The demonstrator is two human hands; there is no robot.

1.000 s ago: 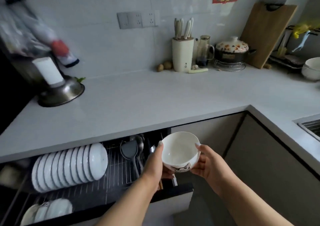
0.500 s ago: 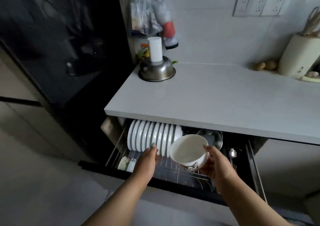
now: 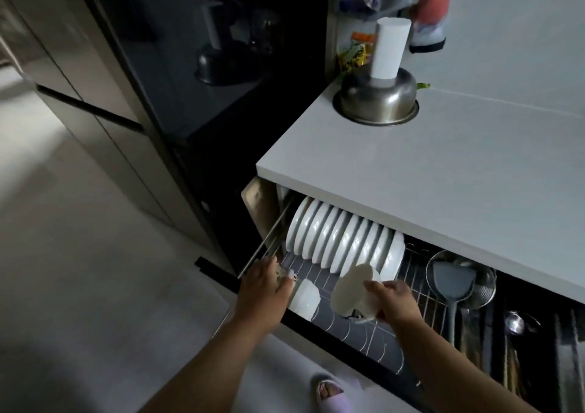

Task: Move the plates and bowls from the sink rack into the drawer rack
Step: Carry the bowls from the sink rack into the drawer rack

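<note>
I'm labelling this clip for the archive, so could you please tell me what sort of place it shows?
Most likely a home kitchen: a pulled-out drawer rack of upright white plates, a steel pot on the countertop, and a ladle and strainer stored beside the plates.

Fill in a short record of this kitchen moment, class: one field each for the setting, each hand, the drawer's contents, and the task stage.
setting: open drawer rack under a white countertop
right hand: right hand grips a white bowl, tilted on its side over the rack wires
left hand: left hand at the front-left bowls, on a patterned one; grip unclear
drawer contents: row of white plates on edge; grey spatula and wire strainer to the right
task stage: bowl not yet set down
</note>
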